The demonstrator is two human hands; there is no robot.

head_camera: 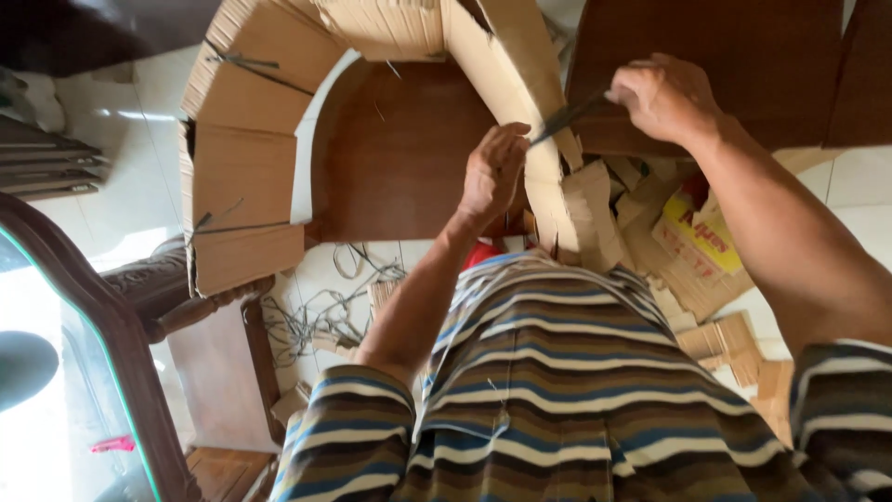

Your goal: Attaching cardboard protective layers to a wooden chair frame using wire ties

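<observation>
A curved band of brown cardboard point(243, 158) wraps around an arched dark wooden panel point(400, 149), with thin grey straps tied over it. My left hand point(492, 172) is closed on the cardboard's right edge point(548, 186), just where a grey strap point(569, 116) leaves it. My right hand point(664, 93) is closed on the strap's other end, and the strap runs taut between the two hands. My striped shirt point(557, 390) fills the lower part of the view.
Loose grey straps point(321, 311) lie in a tangle on the white tiled floor. Torn cardboard scraps point(720, 339) and a yellow and red printed box piece point(701, 237) are piled at right. A carved wooden frame with a mirror point(102, 316) stands at left.
</observation>
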